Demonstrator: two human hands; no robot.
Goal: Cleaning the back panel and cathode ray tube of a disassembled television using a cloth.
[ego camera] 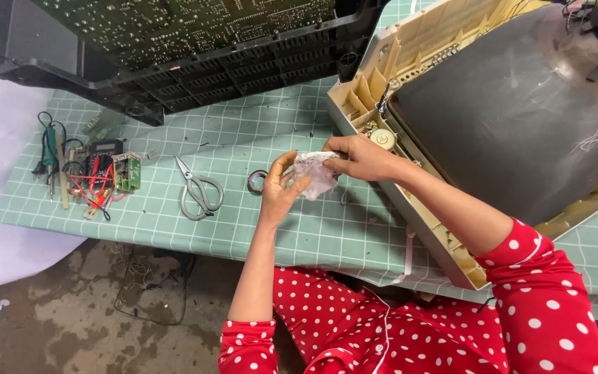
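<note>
Above the green checked tabletop [174, 138], I see both my left hand [279, 188] and right hand [361, 158] with fingers pinched shut on a crumpled clear plastic bag [314, 173], scissors [198, 190] nearby.

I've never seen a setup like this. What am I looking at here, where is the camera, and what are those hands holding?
There is no machine here: a person in red polka-dot sleeves works with bare hands. The one picture comes from a camera on the person's head, looking down. The left hand and right hand together hold a small crumpled clear plastic bag; what is in it cannot be made out. Below is a table with a green checked cloth. On it lie scissors, a roll of dark tape, a multimeter with red and black leads, an opened beige television with its grey picture tube, and a black casing with a circuit board.
</note>
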